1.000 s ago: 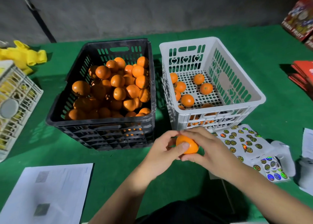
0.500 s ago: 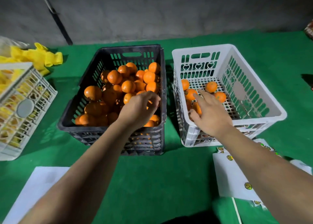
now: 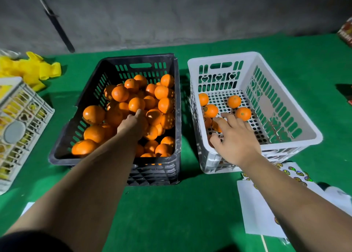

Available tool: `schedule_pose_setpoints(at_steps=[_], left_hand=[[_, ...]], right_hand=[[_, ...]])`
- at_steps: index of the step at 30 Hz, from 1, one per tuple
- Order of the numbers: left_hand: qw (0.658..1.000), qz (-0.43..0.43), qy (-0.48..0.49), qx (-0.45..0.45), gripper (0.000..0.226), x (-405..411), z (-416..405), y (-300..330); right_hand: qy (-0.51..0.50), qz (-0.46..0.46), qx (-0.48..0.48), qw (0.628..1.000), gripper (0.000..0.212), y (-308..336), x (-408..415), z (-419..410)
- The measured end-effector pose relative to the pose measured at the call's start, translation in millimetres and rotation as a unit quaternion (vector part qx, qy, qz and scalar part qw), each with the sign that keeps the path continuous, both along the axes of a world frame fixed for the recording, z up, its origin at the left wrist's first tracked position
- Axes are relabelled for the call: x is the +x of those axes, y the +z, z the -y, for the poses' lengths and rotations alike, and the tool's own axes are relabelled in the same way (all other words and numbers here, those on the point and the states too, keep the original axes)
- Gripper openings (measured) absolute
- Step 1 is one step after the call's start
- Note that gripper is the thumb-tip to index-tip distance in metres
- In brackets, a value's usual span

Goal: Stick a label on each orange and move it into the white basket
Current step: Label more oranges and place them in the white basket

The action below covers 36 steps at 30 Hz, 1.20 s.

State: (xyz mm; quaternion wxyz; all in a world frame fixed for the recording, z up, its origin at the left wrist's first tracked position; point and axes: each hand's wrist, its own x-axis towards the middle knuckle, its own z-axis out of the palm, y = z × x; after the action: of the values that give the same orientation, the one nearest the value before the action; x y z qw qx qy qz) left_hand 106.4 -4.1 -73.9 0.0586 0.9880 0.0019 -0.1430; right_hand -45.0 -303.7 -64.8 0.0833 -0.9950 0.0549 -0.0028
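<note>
Head view looks down on a green table (image 3: 190,213) with two baskets side by side. On the left stands the black basket (image 3: 177,122), heaped with unlabelled oranges (image 3: 120,93). Just beside it on the right stands the white basket (image 3: 285,107), holding a handful of oranges, several of which show a small round label; one such labelled orange (image 3: 210,110) lies near the basket's left wall.

The left hand (image 3: 133,125) reaches into the black basket and lies on top of the pile, its fingers bent down over the fruit beneath it. The fingertips are hidden by the back of the hand, so it cannot be told whether they grip an orange or only touch the heap.

The right hand (image 3: 236,139) is over the near left part of the white basket, fingers spread and relaxed, pointing toward the oranges on the perforated floor. It holds nothing; an orange (image 3: 216,126) shows just under the index finger, but contact cannot be made out.

Near the right forearm, on the table in front of the white basket, lies a sheet of round stickers (image 3: 293,172), partly overlapped by white backing paper (image 3: 255,210). At the left edge sits a pale crate (image 3: 22,122) with yellow contents, and a yellow bag (image 3: 34,70) lies behind it.
</note>
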Motion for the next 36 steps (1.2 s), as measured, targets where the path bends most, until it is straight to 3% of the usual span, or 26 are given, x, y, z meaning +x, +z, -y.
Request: schedule_pose_setpoints(at_steps=[3, 6, 10, 13, 15, 18, 21, 23, 27, 33, 36], left_hand=[[0.985, -0.003, 0.047, -0.168, 0.069, -7.5, 6.7, 14.9], [0.956, 0.097, 0.025, -0.275, 0.079, -20.6, 17.4, 39.8], [0.844, 0.227, -0.052, -0.484, 0.071, -86.4, 43.9, 61.3], [0.781, 0.203, -0.085, -0.585, 0.066, -164.1, 67.4, 50.7], [0.788, 0.171, -0.077, -0.586, 0.067, -207.9, 78.3, 36.9], [0.829, 0.103, -0.155, -0.527, 0.065, -239.2, 84.4, 9.8], [0.85, 0.018, -0.179, -0.495, 0.067, -246.3, 85.8, -13.5], [0.859, -0.036, -0.165, -0.484, 0.068, -249.9, 88.7, -28.7], [0.873, -0.085, -0.159, -0.452, 0.069, -253.0, 91.5, -52.3], [0.886, -0.121, -0.176, -0.412, 0.065, -256.2, 88.3, -78.6], [0.896, -0.146, -0.201, -0.369, 0.081, -259.0, 86.5, -91.3]], right_hand=[[0.002, 0.007, -0.002, 1.0, 0.069, 1.5, -0.1, 0.3], [0.009, 0.039, -0.011, 0.999, 0.067, 2.0, -5.5, -2.5], [0.034, 0.143, 0.022, 0.989, 0.049, 4.5, -16.0, -5.4], [0.031, 0.242, 0.163, 0.956, 0.028, -7.9, -44.3, -3.7], [0.006, 0.267, 0.257, 0.929, 0.024, -27.4, -82.3, -4.7], [-0.053, 0.261, 0.201, 0.943, 0.025, -72.3, -139.7, 7.7], [-0.168, 0.136, 0.119, 0.969, 0.027, -107.6, -173.3, 43.4], [-0.201, 0.018, 0.07, 0.977, 0.04, -119.9, -183.8, 63.8], [-0.181, -0.139, -0.015, 0.974, 0.062, -126.9, -184.5, 72.8], [-0.071, -0.195, -0.055, 0.977, 0.051, -134.7, -175.1, 37.2], [-0.034, -0.229, -0.033, 0.972, 0.043, -142.7, -176.8, 16.6]])
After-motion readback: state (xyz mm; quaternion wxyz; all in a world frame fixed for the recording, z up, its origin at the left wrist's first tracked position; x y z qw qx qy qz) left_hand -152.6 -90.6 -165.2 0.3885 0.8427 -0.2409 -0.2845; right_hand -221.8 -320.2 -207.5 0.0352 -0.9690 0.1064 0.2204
